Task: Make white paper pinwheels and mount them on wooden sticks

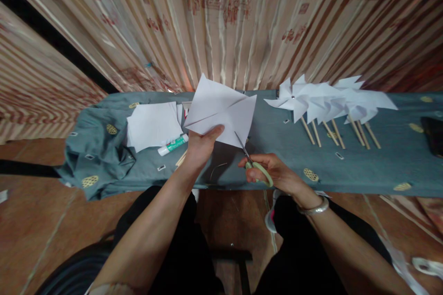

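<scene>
Paper (221,110), a white folded sheet with creases running to its corners, is held up above the near edge of the table (277,166), which is covered in a grey-blue cloth. The left hand (200,147) grasps the sheet at its lower edge, thumb on top and fingers behind. The right hand (273,173) is closed around the pale green handles of a pair of scissors (251,159), whose blades point up and touch the sheet's lower right edge. A silver bracelet (314,207) sits on that wrist. To the left lie a stack of white sheets (154,124) and a glue stick (173,144); to the right, well apart, finished paper pinwheels (328,99) on wooden sticks lie in a row
</scene>
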The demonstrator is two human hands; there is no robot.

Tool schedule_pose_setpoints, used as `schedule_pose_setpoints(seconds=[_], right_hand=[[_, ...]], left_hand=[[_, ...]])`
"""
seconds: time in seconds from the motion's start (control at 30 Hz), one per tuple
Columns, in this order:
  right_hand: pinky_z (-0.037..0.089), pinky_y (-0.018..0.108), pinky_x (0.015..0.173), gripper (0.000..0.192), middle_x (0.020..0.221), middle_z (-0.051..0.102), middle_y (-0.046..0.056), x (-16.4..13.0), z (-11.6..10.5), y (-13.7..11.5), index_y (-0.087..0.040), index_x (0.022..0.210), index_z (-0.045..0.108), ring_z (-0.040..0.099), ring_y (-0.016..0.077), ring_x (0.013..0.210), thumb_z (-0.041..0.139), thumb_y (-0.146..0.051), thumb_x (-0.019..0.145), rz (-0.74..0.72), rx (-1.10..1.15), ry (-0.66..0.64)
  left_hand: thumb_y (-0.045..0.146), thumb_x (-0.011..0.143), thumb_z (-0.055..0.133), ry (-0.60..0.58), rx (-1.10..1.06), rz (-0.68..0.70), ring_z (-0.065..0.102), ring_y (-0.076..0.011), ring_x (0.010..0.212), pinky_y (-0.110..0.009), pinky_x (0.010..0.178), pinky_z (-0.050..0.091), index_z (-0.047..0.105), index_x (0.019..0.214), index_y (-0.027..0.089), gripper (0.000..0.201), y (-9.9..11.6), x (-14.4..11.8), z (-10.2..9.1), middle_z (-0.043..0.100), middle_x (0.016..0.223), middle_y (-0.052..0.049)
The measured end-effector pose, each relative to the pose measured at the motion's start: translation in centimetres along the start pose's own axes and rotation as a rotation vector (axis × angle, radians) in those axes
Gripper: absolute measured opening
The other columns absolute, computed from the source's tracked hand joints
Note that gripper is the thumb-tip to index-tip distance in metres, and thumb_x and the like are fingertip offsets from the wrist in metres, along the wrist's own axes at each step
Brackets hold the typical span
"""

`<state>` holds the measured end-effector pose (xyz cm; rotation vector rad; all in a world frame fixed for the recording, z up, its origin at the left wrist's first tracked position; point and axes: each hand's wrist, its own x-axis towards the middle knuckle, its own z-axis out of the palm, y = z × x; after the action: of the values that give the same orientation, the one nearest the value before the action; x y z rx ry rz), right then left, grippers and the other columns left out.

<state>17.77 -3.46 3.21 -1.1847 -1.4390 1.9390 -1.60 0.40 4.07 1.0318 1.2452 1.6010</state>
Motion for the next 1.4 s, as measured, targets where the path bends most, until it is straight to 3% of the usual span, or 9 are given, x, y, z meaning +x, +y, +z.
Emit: schedule_pose_setpoints(seconds=[0.2, 0.97, 1.4], right_hand=[[0.045, 0.024, 0.051, 0.048, 0.062, 0.06, -0.002, 0.13, 0.09, 0.11, -0.014, 0.088, 0.068, 0.056, 0.0097, 0.055, 0.084, -0.052, 0.063, 0.01, 0.049, 0.002], [0.041, 0.023, 0.05, 0.05, 0.061, 0.061, -0.002, 0.28, 0.33, 0.0, -0.015, 0.084, 0.067, 0.056, 0.0097, 0.055, 0.085, -0.054, 0.059, 0.015, 0.066, 0.043], [0.042, 0.021, 0.049, 0.052, 0.06, 0.061, -0.003, 0.53, 0.43, 0.31, -0.016, 0.082, 0.07, 0.056, 0.0081, 0.052, 0.088, -0.056, 0.054, 0.017, 0.116, 0.068]], left_hand=[[0.023, 0.064, 0.077, 0.014, -0.001, -0.009, 0.068, -0.0272, 0.104, -0.044, 0.099, 0.052, 0.06, 0.122, 0.02, 0.061, -0.07, 0.04, 0.0, 0.074, 0.104, -0.007], [0.024, 0.06, 0.079, -0.009, -0.015, -0.078, 0.069, -0.0274, 0.098, -0.044, 0.095, 0.053, 0.059, 0.12, 0.018, 0.064, 0.01, -0.46, 0.23, 0.074, 0.106, -0.009], [0.024, 0.061, 0.078, -0.022, -0.003, -0.045, 0.068, -0.0272, 0.101, -0.043, 0.098, 0.052, 0.059, 0.119, 0.018, 0.062, 0.23, -0.52, 0.2, 0.074, 0.104, -0.009]])
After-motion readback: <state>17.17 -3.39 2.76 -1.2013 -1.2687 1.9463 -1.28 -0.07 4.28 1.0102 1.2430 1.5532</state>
